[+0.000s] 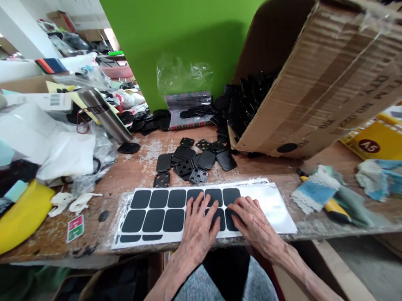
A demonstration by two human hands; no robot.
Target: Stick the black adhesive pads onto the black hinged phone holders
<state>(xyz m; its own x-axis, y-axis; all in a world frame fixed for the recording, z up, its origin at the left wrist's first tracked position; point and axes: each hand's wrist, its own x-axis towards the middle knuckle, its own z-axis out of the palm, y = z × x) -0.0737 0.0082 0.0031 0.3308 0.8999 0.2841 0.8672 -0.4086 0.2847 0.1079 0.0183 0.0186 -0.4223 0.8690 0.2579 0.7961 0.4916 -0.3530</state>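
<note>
sheet: white backing sheet [271,210] | pads: black rounded-square pads [154,220], in rows | pose: flat on wooden bench [130,184]

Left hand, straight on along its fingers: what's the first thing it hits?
The left hand already rests on the pad sheet. Past the sheet's far edge, the first thing looks to be the loose black pads, though depth is hard to judge.

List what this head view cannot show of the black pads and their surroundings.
Head view:
Black pads on the white backing sheet: partly hidden by the left hand and right hand.
Black pieces inside the cardboard box: lower ones hidden by its wall.
Box's right end: cut off by the frame edge.
Barcode label: too small to read.
</note>
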